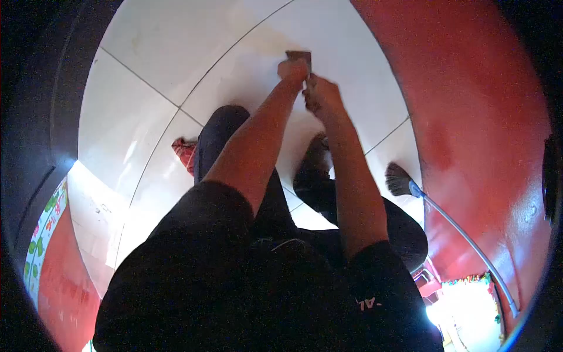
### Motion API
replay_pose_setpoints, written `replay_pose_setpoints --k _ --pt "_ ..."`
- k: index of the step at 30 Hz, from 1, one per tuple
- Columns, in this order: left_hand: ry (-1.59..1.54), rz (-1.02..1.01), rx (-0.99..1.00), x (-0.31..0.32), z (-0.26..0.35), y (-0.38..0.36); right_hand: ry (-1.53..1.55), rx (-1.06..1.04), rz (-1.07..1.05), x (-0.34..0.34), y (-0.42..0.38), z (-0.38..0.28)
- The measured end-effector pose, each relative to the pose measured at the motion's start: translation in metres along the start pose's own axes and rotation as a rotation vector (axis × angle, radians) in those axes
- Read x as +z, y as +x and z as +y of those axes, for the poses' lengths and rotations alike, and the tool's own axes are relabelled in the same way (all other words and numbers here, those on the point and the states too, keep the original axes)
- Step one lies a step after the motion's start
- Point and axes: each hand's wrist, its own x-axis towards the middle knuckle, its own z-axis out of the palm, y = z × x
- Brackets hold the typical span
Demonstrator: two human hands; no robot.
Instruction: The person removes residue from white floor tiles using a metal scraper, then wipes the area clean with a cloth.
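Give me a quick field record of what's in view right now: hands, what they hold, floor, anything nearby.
left hand: stretched forward, gripping the scraper
right hand: beside the left, closed near the scraper's lower end; its grip on the tool is unclear
scraper: flat, brownish, pressed to the floor
floor: white tiles with dark grout lines
wall: red, on the right
broom: dark bristles on the floor, pale handle leaning along the wall
cloth: red, lying left of the person's leg
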Motion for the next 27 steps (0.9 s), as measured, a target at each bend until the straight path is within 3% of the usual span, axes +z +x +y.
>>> replay_pose_setpoints --k 3,5,6,8,10,12,14,16,17,19,20,21,22,23,25,26,27 --pt "-0.281 -0.217 -0.291 -0.025 0.027 -0.003 0.143 0.206 -0.021 -0.016 -0.005 -0.053" --pt "-0.563 -0.139 -0.387 -0.042 0.030 -0.028 0.107 0.292 -0.014 -0.006 -0.025 -0.060" --pt "0.181 -0.115 0.045 -0.005 0.003 -0.016 0.084 0.346 -0.008 0.002 -0.041 -0.064" --pt "0.245 -0.140 0.033 0.024 -0.020 -0.070 0.035 0.389 -0.007 0.019 -0.082 -0.049" --pt "0.194 -0.180 -0.058 0.060 -0.037 -0.116 -0.076 0.110 -0.016 0.036 -0.117 0.013" --pt "0.100 -0.187 -0.184 0.083 -0.039 -0.145 -0.130 -0.055 -0.003 0.047 -0.155 0.031" --pt "0.035 -0.161 -0.258 0.091 -0.038 -0.148 -0.190 0.040 0.019 0.047 -0.170 0.009" --pt "-0.013 -0.105 -0.294 0.096 -0.046 -0.134 -0.290 0.315 0.059 0.042 -0.161 -0.057" --pt "-0.026 -0.061 -0.302 0.103 -0.053 -0.120 -0.393 0.190 0.082 0.051 -0.156 -0.057" --pt "-0.017 0.020 -0.272 0.130 -0.085 -0.098 -0.601 -0.033 0.094 0.072 -0.156 -0.046" --pt "0.029 0.028 -0.208 0.150 -0.107 -0.089 -0.489 0.033 0.093 0.089 -0.160 -0.058" --pt "0.207 -0.071 0.003 0.177 -0.129 -0.092 -0.566 0.015 0.024 0.098 -0.161 -0.070" --pt "-0.043 -0.072 -0.269 0.062 -0.117 -0.133 -0.631 -0.016 -0.028 0.108 -0.146 -0.086" --pt "-0.032 -0.055 -0.353 0.037 -0.121 -0.121 -0.689 -0.055 -0.067 0.118 -0.126 -0.102" --pt "-0.133 0.033 -0.288 -0.019 -0.135 -0.088 -0.818 -0.051 -0.137 0.132 -0.076 -0.126" --pt "-0.048 0.057 -0.225 -0.077 -0.129 -0.097 -0.796 -0.045 -0.146 0.138 -0.056 -0.146" --pt "-0.092 -0.146 -0.279 -0.081 -0.142 -0.063 -0.778 -0.042 -0.162 0.144 -0.044 -0.163"
